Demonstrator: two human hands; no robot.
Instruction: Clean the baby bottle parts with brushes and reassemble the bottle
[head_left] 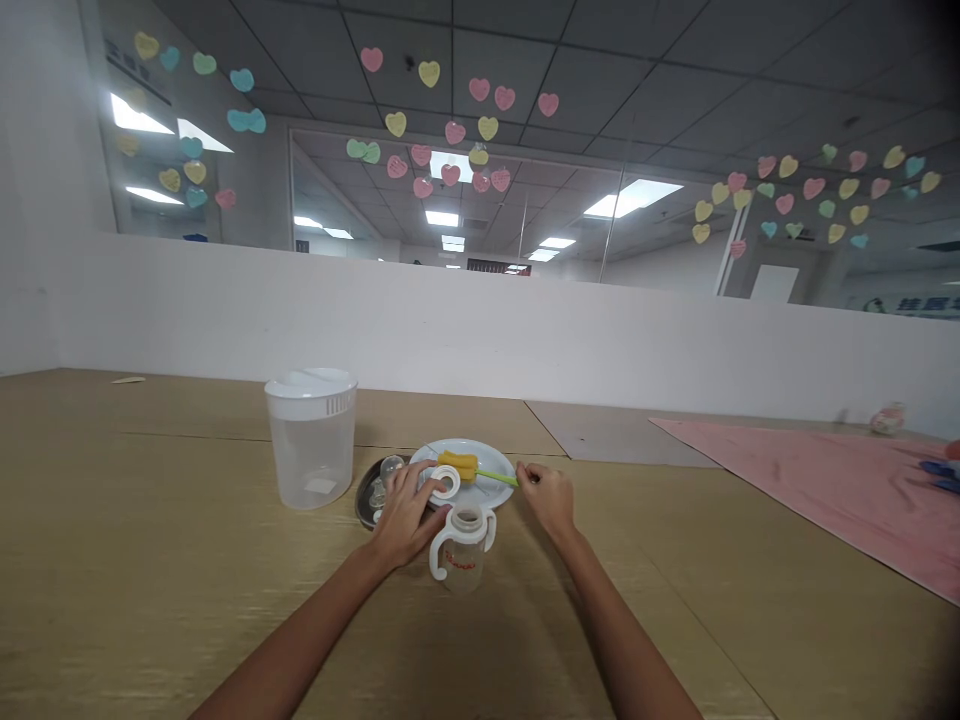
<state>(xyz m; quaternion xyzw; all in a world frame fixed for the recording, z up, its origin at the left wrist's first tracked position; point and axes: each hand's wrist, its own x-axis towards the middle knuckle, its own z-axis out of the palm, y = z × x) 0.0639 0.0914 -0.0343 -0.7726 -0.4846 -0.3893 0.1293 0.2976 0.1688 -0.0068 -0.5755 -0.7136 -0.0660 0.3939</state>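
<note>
My right hand (547, 496) is closed around the end of the green handle of a sponge bottle brush (456, 466). Its yellow sponge head is over a white plate (491, 456). Between the fingers and thumb of my left hand (407, 515) is a white bottle collar ring (447, 482), held just in front of the sponge. A clear baby bottle (463, 565) with two white handles and red print stands upright and uncapped, close to my left thumb. Left of the plate, partly hidden by my left hand, is a dark round dish (364, 500) holding clear bottle parts (391, 468).
A tall translucent bucket (311, 440) with a white rim stands left of the dish. On the right, a pink cloth (825, 490) covers part of the brown table (187, 600). A low white wall (450, 330) with glass above runs behind.
</note>
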